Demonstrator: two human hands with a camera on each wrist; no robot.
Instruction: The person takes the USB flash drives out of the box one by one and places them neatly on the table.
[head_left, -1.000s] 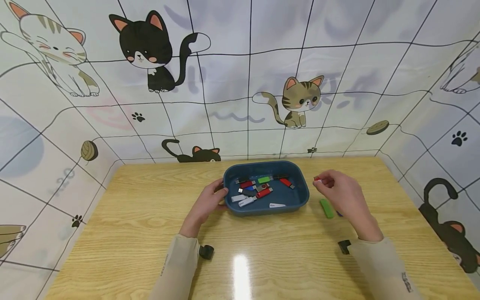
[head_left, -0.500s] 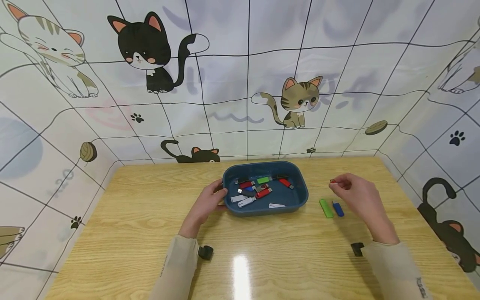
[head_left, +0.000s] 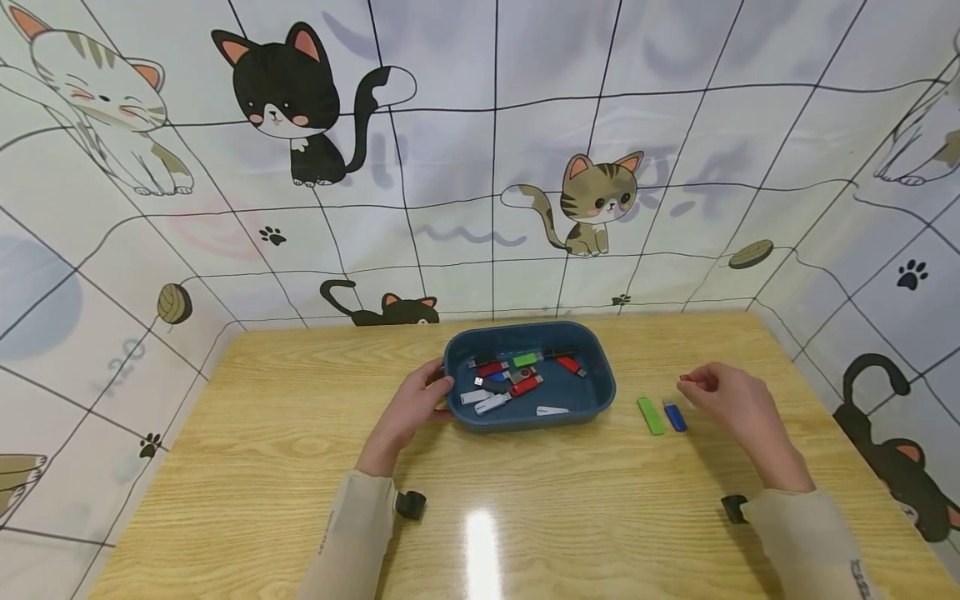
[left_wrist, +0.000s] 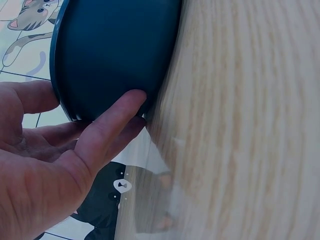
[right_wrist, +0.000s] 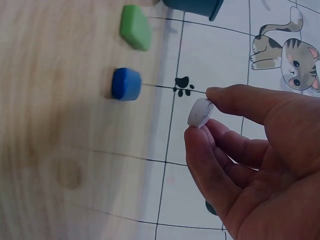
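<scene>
A dark blue plastic box point(head_left: 536, 423) stands near the table's back edge, with several USB sticks lying in it. My left hand point(head_left: 408, 407) holds the box by its left end, thumb and fingers around the wall. My right hand point(head_left: 735, 408) is to the right of the box, above the table. Between thumb and fingers it pinches a small USB stick point(right_wrist: 201, 113), white in the right wrist view, with a red tip showing in the head view. Just left of this hand, a green USB stick point(head_left: 650, 416) and a blue USB stick point(head_left: 675, 416) lie side by side.
The wooden table point(head_left: 300, 500) ends at the back against a cat-printed cloth point(head_left: 450, 167) that also rises on both sides. Black wrist cameras point(head_left: 410, 505) sit at both sleeves.
My right hand has moved right and toward me with the pinched USB stick, away from the box, uncovering the blue USB stick. The left hand stays on the box.
</scene>
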